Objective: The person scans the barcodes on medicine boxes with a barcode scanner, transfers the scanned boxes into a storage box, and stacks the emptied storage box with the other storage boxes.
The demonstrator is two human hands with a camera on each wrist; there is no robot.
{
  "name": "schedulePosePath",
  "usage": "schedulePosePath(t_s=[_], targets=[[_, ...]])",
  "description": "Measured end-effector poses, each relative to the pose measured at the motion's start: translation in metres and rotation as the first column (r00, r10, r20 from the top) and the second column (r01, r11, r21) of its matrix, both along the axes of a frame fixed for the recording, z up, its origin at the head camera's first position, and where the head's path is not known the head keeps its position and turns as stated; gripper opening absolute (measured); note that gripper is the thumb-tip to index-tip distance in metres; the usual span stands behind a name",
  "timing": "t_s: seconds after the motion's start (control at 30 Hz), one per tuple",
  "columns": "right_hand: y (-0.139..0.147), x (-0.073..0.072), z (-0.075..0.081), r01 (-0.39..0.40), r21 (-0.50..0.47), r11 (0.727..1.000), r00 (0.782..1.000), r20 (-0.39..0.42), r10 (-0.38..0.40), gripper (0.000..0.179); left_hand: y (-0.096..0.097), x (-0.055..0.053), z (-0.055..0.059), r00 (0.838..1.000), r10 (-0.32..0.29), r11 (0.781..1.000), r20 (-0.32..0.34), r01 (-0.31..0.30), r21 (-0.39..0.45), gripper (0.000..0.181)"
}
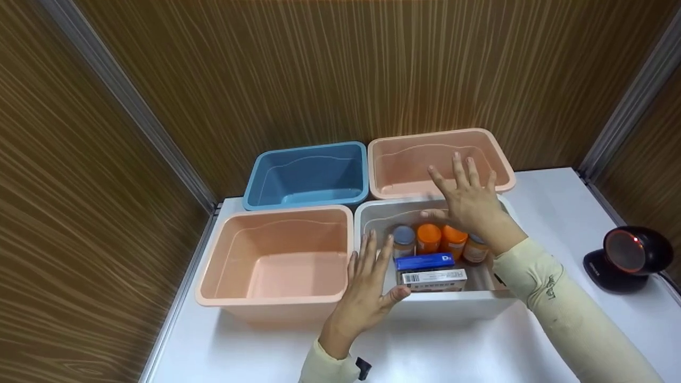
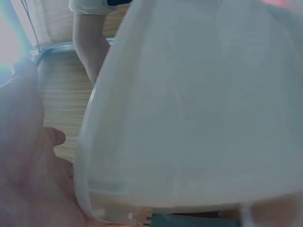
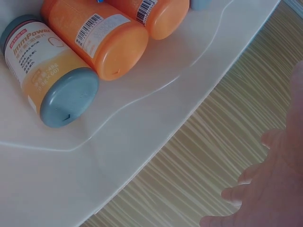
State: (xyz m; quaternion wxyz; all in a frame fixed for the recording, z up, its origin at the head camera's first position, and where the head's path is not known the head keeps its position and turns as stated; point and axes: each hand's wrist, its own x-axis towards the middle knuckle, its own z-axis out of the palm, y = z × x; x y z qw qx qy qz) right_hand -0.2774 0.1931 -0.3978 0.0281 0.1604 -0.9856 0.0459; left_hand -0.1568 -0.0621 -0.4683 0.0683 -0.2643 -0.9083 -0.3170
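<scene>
My left hand (image 1: 364, 287), fingers spread, is over the front left corner of a white bin (image 1: 447, 306). Over that bin's back right side, my right hand (image 1: 472, 207) also has its fingers spread; they overlap the pink bin behind. Neither hand holds anything. Inside the white bin is a row of bottles: one with a grey lid (image 1: 404, 234), two orange ones (image 1: 429, 235), and a grey-lidded supplement bottle (image 3: 52, 71) at the right. In front of them lie a blue box (image 1: 424, 261) and a white box (image 1: 434, 279).
A pink bin (image 1: 276, 301) stands left of the white one. Behind are a blue bin (image 1: 306, 205) and another pink bin (image 1: 425, 137). A black round device with a red light (image 1: 630, 255) sits at the table's right. Wood-patterned panels (image 1: 319, 69) enclose the table.
</scene>
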Motion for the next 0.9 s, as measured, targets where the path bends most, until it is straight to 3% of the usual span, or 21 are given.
schedulePosePath(t_s=[0.6, 0.77, 0.9], targets=[[-0.002, 0.002, -0.003, -0.040, -0.026, 0.999, 0.999, 0.028, 0.040, 0.092, -0.005, 0.005, -0.004, 0.989, 0.090, 0.989, -0.120, -0.102, -0.103, 0.098], [-0.009, 0.003, 0.001, -0.091, -0.055, 0.994, 0.995, 0.026, 0.093, 0.070, -0.006, 0.005, -0.007, 0.982, 0.124, 0.975, -0.144, -0.147, -0.167, 0.097], [-0.015, 0.004, 0.000, -0.176, -0.056, 0.983, 0.983, -0.069, 0.172, 0.046, -0.002, 0.004, -0.010, 0.986, 0.109, 0.970, -0.125, -0.134, -0.205, 0.095]])
